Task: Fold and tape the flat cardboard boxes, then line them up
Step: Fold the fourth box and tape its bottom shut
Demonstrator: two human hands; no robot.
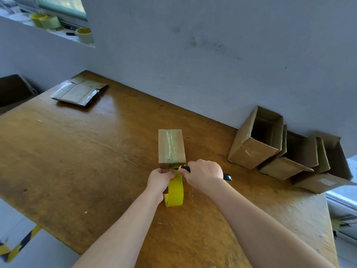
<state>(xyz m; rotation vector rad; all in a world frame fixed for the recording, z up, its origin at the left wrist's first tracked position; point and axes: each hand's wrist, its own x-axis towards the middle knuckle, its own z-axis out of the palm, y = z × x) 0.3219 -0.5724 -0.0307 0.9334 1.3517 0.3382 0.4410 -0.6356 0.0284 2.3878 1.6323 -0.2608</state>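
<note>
I am gripping the yellow tape roll (174,192) in my left hand (161,177) and a cutter (184,168) in my right hand (204,173), at the near end of the taped box (171,147) standing mid-surface (77,151). It looks like light, stiff cardboard, best held by its side walls.

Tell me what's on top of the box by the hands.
A strip of clear tape runs along the top of the box. Its inside is hidden: it is closed.
</note>
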